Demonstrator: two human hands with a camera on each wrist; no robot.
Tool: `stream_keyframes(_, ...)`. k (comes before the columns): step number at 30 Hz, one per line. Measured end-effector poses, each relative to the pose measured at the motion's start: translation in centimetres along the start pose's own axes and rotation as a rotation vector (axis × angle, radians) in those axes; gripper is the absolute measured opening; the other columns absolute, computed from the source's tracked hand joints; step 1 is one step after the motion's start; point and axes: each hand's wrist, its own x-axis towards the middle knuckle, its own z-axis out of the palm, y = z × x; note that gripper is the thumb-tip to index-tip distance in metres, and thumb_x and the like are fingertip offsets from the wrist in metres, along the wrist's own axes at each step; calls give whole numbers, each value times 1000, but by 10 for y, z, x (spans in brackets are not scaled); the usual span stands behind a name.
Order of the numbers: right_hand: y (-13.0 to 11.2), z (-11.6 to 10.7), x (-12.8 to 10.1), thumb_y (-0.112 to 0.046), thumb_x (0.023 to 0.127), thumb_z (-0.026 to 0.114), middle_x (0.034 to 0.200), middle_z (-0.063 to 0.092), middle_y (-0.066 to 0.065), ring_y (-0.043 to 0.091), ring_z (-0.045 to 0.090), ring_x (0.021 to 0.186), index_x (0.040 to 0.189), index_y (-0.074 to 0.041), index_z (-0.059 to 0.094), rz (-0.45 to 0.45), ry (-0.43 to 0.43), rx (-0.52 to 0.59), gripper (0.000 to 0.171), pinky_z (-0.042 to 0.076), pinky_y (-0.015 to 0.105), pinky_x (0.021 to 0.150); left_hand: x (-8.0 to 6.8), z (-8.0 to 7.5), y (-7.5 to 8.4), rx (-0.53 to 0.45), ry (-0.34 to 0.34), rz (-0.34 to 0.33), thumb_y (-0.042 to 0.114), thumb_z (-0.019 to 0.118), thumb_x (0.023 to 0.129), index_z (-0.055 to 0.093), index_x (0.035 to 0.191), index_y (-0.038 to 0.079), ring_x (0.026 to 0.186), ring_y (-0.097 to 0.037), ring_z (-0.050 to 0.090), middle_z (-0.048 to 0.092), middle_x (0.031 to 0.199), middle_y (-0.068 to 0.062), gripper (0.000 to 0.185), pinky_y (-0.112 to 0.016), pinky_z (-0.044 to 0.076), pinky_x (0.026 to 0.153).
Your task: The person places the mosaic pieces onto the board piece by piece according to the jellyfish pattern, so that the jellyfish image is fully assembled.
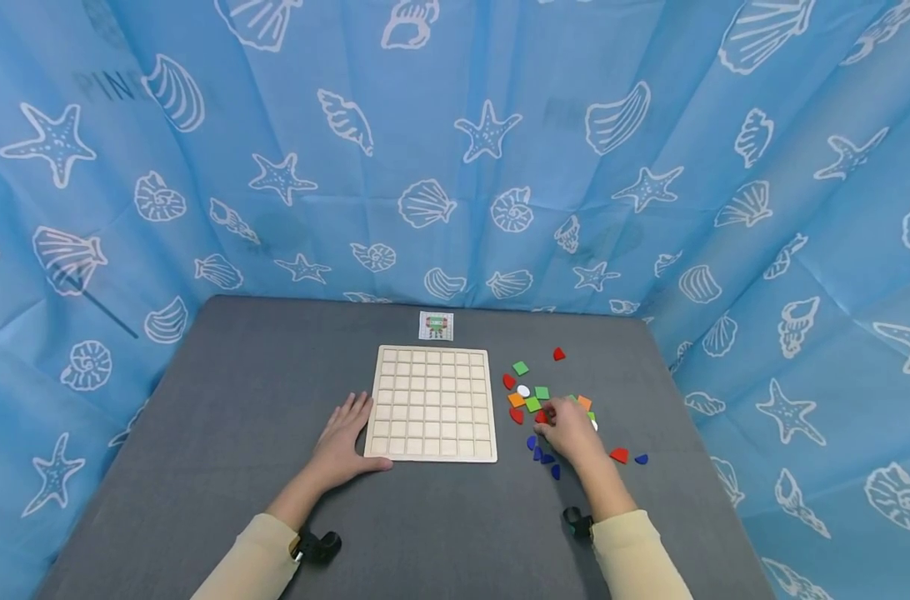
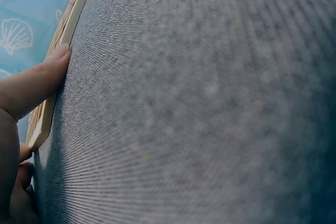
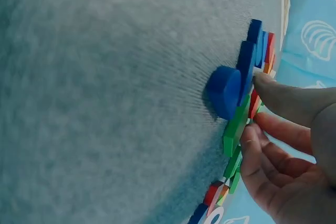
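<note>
In the head view, a pale wooden grid board (image 1: 431, 403) with rows of square cells is seen flat near the middle of the grey worktop (image 1: 222, 400). The left hand (image 1: 344, 443) is laid beside the board's left edge, fingers straight, its thumb against the near left corner; nothing is held. To the right of the board, a scatter of small coloured tiles (image 1: 530, 398) in red, green, orange, blue and white is spread toward the worktop's right edge. The right hand (image 1: 569, 429) is lowered onto this scatter and part of it is covered; what its fingertips meet cannot be told here. A small picture card (image 1: 436, 326) is placed near the far edge, its design too small to read.

In the left wrist view, the thumb (image 2: 50, 74) is pressed on the board's edge (image 2: 48, 116); most of the board is cut off.

In the right wrist view, a blue tile (image 3: 226, 91) is seen nearest, and the fingers (image 3: 283, 98) are loosely curled, resting on the tiles.
</note>
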Motion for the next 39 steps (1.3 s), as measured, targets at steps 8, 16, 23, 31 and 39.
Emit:
stream_keyframes(8,0,1,2,-13,89,78,91,62,10,22,60,82,96,-2,69,-34,-8,-61,16,56,42,76,1,1,0,-7,-6,7,65,80,71,22,160,2,156,-39,7,16,168,-18,124,-58,10,125)
stream_keyframes(16,-12,-6,3,-15,92,75,96,65,11,23,60,84,109,2,69,-107,58,-40,25,57,44,80,-3,2,1,-12,18,11,66,81,69,23,160,4,156,-38,9,20,167,-15,125,-58,11,125)
stream_keyframes(23,-29,-8,14,-17,93,74,103,68,12,25,63,87,114,-2,72,-185,157,-34,25,58,44,79,-6,5,0,-27,30,-3,66,81,69,18,161,5,157,-36,8,17,168,-15,127,-56,9,125)
stream_keyframes(31,-51,-6,35,-18,93,74,107,69,13,28,66,92,116,-2,73,-235,200,-5,28,58,44,80,-7,6,-1,-33,46,8,66,80,71,22,162,14,157,-36,7,22,168,-6,120,-58,9,125)
stream_keyframes(39,-69,1,52,-19,93,74,108,68,12,26,66,93,118,-4,73,-229,176,1,29,59,42,78,-4,3,-1,-22,39,14,67,79,70,24,161,12,157,-35,7,23,168,-7,119,-57,9,125)
